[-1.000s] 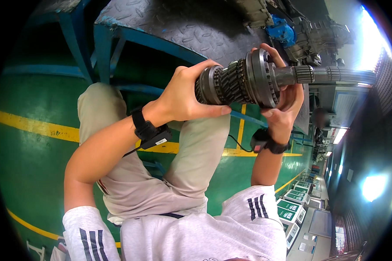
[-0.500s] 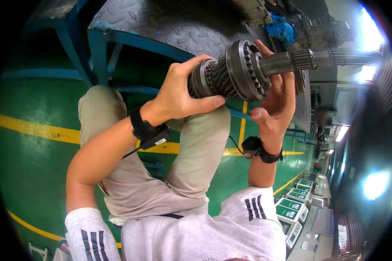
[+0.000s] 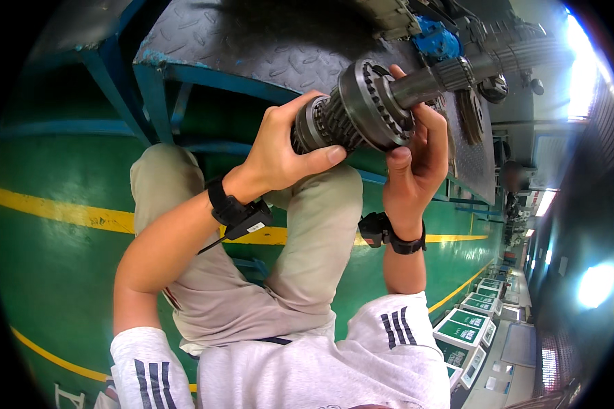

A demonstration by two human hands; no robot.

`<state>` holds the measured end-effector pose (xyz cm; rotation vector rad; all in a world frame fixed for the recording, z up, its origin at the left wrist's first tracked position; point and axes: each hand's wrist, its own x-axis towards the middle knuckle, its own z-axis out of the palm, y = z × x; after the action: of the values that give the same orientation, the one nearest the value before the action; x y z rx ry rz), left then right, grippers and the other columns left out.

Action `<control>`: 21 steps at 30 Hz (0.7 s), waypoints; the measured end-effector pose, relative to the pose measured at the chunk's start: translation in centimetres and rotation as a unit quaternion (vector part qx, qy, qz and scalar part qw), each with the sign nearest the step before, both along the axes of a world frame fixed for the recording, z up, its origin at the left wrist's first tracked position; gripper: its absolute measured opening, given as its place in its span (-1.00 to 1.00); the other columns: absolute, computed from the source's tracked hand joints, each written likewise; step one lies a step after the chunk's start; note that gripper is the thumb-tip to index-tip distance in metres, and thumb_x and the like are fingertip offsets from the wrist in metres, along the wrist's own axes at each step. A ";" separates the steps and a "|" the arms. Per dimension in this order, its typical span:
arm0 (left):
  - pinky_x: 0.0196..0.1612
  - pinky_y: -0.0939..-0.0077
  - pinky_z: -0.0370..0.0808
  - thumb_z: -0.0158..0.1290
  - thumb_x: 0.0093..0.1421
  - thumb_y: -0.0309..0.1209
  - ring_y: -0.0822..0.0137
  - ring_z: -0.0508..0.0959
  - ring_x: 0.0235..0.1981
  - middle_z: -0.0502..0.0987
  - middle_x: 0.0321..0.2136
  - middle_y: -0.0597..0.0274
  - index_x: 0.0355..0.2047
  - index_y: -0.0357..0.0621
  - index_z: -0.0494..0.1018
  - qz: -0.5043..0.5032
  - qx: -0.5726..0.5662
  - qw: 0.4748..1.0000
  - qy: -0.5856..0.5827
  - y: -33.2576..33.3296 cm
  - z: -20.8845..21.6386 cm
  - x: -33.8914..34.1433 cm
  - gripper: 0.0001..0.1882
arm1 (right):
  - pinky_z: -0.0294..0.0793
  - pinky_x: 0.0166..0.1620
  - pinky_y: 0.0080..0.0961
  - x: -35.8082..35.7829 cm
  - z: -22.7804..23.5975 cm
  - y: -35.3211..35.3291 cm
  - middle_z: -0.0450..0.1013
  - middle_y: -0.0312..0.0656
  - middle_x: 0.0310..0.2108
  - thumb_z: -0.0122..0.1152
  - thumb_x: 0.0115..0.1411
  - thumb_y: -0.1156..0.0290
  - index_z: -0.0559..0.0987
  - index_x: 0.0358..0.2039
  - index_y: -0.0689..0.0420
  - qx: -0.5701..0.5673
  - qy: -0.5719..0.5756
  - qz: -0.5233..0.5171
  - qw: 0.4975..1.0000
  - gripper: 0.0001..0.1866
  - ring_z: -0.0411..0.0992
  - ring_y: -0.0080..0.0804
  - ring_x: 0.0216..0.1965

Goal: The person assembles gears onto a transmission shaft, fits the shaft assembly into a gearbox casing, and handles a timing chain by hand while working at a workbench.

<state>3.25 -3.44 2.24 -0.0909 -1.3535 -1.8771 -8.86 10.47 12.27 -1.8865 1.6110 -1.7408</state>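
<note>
A steel transmission gear shaft [image 3: 374,102] is held up in front of my knees, its long splined end pointing to the upper right. My left hand [image 3: 274,148] is wrapped round the smaller gears at its left end, the thumb lying along the near side. At the large toothed synchronizer ring, my right hand [image 3: 414,167] is closed, with its thumb at the lower edge and its fingers partly hidden behind the ring and shaft. Each wrist wears a black strap with a small black device; the left wrist device [image 3: 245,219] trails a cable.
A metal-topped workbench [image 3: 252,44] with a blue frame stands just beyond the shaft. On it are a blue part [image 3: 436,39] and several metal castings and gears. The green floor [image 3: 61,174] has yellow lines. Green-and-white display panels [image 3: 462,330] stand to the right.
My right hand has moved left and closed from a spread grip, bringing its thumb to the ring. The shaft has shifted slightly left, with its long end tilting farther up.
</note>
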 end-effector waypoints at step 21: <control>-0.57 0.60 0.33 0.31 0.16 0.21 0.42 0.52 -0.50 0.58 -0.18 0.08 0.23 -0.04 0.24 -0.016 0.042 0.996 -0.078 -1.5 -6.4 1.7 -0.14 | 0.44 0.25 -0.10 -15.6 1.3 7.2 0.56 0.10 0.14 0.39 0.30 0.33 0.52 0.28 0.17 0.381 0.227 -0.357 0.822 -0.44 0.46 0.13 0.20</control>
<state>4.98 -4.96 -4.13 0.0798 -1.3819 -2.0000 -24.47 17.68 13.56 -1.3894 2.8728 -0.4777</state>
